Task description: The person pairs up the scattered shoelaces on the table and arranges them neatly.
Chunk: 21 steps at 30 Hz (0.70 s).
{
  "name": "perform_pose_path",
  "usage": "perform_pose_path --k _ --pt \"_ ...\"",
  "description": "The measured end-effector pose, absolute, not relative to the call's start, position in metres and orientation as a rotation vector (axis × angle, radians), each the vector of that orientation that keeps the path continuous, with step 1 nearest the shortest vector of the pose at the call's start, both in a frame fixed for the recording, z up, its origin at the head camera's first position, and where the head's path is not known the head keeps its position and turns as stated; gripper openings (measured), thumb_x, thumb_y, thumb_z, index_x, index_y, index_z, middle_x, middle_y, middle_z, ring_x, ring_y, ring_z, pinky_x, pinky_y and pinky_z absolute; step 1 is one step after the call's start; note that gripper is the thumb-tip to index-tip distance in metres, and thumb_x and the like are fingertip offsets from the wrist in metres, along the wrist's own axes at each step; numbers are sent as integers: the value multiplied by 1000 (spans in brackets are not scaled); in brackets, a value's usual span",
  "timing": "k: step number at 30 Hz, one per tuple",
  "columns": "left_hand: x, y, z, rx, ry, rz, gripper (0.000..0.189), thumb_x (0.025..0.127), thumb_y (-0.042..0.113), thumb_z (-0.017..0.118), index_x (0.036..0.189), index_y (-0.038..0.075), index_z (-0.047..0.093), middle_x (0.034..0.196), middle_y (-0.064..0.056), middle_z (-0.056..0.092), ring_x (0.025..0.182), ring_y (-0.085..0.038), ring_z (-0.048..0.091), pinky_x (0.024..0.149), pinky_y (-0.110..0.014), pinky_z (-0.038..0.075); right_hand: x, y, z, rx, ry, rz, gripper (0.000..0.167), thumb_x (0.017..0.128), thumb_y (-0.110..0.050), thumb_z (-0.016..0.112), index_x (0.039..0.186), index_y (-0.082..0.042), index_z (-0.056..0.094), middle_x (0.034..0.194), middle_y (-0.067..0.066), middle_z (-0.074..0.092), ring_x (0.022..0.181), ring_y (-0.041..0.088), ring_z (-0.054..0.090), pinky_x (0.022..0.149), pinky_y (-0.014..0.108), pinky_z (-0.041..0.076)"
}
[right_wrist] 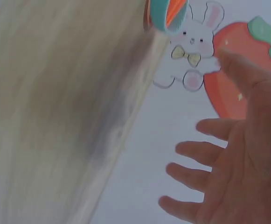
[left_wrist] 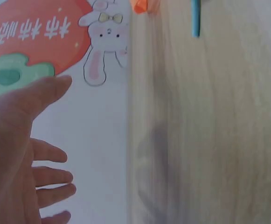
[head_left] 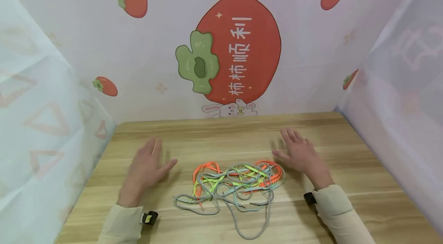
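A loose tangle of shoelaces (head_left: 238,182) lies on the wooden tabletop between the two hands. Its strands are grey, pale blue, neon yellow and orange, and they cross over one another. To the left of the tangle, my left hand (head_left: 147,169) hovers above the table with straight fingers and the thumb spread. On the other side, my right hand (head_left: 301,153) is held just beyond the tangle's right end, fingers extended. Neither hand holds anything. In the left wrist view an orange lace (left_wrist: 144,4) shows at the top edge; in the right wrist view a blue lace loop (right_wrist: 162,16) does.
The wooden table (head_left: 207,140) meets a white printed back sheet (head_left: 155,44) with persimmons and a rabbit. White sheets also hang at the left (head_left: 52,128) and right. Each wrist carries a small black camera (head_left: 150,218) on a band.
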<state>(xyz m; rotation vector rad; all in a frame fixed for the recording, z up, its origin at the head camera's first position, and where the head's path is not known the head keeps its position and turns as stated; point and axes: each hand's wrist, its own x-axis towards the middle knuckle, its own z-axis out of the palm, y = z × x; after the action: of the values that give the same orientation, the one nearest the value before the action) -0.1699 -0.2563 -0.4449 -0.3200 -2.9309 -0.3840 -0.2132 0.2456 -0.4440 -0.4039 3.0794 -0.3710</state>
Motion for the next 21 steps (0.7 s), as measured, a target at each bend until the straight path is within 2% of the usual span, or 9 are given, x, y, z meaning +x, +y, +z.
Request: perform_pose_path --k 3,7,11,15,17,19,21 --pt "-171 -246 -445 -392 -2913 -442 88 103 47 66 157 -14 34 160 -39 38 148 -56 39 121 -66 35 -212 237 -440 -476 3081 -365 84 105 -51 60 165 -2 29 170 27 30 155 53 30 121 75 28" --pt "-171 -230 -441 -458 -2956 -444 80 105 42 65 154 -14 39 156 -36 47 144 -52 48 117 -63 42 -211 224 -432 -570 3074 -375 75 104 -44 65 161 -1 39 163 27 44 147 51 45 117 69 39" --pt "-171 -214 -433 -544 -3006 -376 67 105 36 65 148 -12 50 146 -33 58 135 -49 58 113 -60 48 -210 207 -421 -624 3002 -329 66 105 -42 66 153 0 51 151 26 58 135 47 58 110 63 49" --pt "-171 -198 -427 -679 -3019 -358 52 102 30 69 135 -10 63 131 -30 69 123 -46 67 105 -58 55 -210 189 -411 -663 2923 -301 59 104 -40 67 145 2 59 143 24 65 129 41 64 106 58 54" --pt "-172 -190 -425 -734 -3043 -389 42 101 29 70 123 -7 70 120 -25 75 112 -40 72 97 -54 59 -210 180 -408 -695 2891 -314 57 104 -38 68 143 3 60 140 22 67 127 39 66 104 56 55" --pt "-174 -183 -424 -783 -3070 -426 29 100 27 71 103 -1 72 98 -13 76 90 -28 73 81 -43 62 -210 171 -406 -724 2861 -337 55 103 -35 70 141 3 62 137 21 69 123 36 68 103 54 57" --pt "-176 -178 -426 -820 -3097 -463 26 100 29 71 87 7 67 79 -2 67 72 -16 62 66 -32 54 -210 162 -407 -756 2830 -375 52 103 -33 71 140 4 63 132 19 71 118 33 70 100 51 58"
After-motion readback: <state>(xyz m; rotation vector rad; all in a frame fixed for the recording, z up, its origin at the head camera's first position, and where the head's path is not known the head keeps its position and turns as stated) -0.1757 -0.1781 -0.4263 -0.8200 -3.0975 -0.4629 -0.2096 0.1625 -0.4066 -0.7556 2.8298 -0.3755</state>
